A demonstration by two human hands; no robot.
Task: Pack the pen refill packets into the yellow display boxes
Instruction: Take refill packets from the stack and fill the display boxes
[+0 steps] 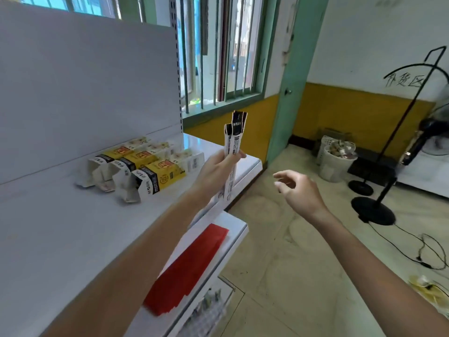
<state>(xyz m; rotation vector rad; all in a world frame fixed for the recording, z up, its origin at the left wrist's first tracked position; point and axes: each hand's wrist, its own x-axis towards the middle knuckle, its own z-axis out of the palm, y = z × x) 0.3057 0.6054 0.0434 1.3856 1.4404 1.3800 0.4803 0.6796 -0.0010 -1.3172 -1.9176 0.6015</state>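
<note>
Three yellow display boxes (155, 170) lie side by side on the white shelf (48, 227), their opened white flaps facing me. My left hand (218, 164) is shut on a small bundle of long white pen refill packets (234, 139) with black tops, held upright just right of the boxes, above the shelf's edge. My right hand (298, 190) hovers over the floor to the right, fingers apart and curled, holding nothing.
A red packet (189, 268) lies on the lower shelf (233, 229) below my left arm. White baskets (335, 159) stand on the floor by the wall, with black stands (374, 210) and a cable to their right. A barred window sits behind the shelf.
</note>
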